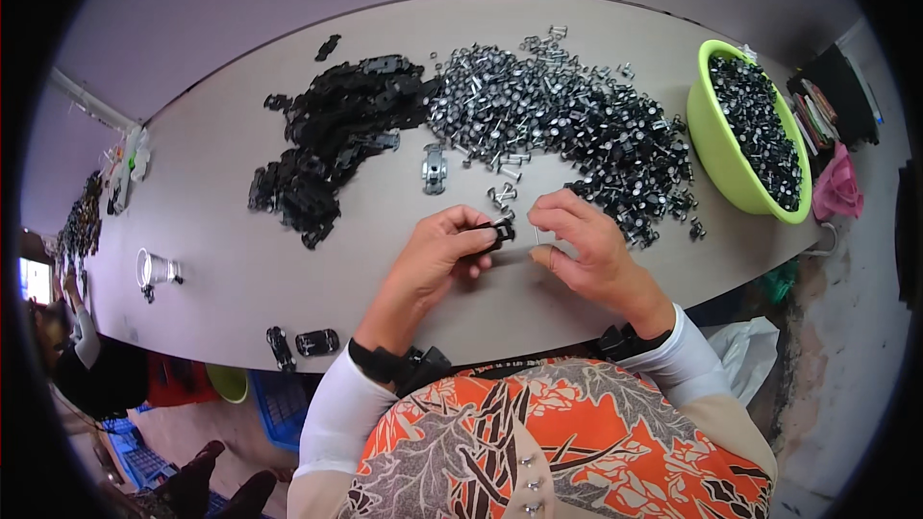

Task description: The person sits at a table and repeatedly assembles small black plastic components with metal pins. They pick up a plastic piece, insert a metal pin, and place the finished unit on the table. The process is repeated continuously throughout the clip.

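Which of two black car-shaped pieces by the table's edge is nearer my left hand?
The rightmost car-shaped piece, lying crosswise; its neighbour runs front-to-back.

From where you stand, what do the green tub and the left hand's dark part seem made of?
Green tub: probably smooth plastic, given its even colour and soft sheen. Dark part in the left hand: perhaps moulded black plastic, judging by its frame-like shape; finish unclear.

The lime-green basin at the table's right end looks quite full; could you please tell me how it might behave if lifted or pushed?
The lime-green basin is probably heavy to lift, as small wheel parts fill much of it. Its smooth, plastic-looking rim may flex slightly. Pushed outward, it could tip, since it sits near the edge of the table.
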Motion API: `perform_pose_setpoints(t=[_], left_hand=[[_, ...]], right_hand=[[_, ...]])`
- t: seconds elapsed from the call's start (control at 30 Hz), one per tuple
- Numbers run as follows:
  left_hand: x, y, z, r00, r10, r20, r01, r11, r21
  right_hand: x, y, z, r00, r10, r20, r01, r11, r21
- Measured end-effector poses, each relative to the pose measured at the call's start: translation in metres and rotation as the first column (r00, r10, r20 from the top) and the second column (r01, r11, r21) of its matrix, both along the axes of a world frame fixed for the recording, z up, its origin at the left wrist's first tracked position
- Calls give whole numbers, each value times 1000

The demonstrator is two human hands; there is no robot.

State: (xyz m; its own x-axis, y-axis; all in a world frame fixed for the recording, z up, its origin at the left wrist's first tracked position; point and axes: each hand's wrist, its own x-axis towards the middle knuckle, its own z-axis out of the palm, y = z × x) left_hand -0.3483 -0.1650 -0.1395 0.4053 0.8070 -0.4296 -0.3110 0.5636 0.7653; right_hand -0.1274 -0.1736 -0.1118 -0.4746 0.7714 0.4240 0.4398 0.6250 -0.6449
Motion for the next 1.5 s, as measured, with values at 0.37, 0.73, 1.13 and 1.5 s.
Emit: perform_pose_setpoints(t=[0.37, 0.73, 1.13, 1.5], left_hand=[[-3, -6, -10, 979, -84, 188, 90, 995, -28], [-3, -9, -2, 974, -104, 200, 102, 995, 19], [-18, -7, 5, 994, 51, -97, -47, 998, 39], [-24, -12, -5, 998, 53, -16, -52, 998, 35]], right_hand=[[-25, -7, -9, 997, 50, 55, -60, 981, 185], [-21, -7, -3, 991, 78, -112, -65, 992, 109], [-16, 46, -19, 977, -46, 210, 34, 998, 59], [-3, 24, -4, 958, -86, 272, 87, 996, 7]])
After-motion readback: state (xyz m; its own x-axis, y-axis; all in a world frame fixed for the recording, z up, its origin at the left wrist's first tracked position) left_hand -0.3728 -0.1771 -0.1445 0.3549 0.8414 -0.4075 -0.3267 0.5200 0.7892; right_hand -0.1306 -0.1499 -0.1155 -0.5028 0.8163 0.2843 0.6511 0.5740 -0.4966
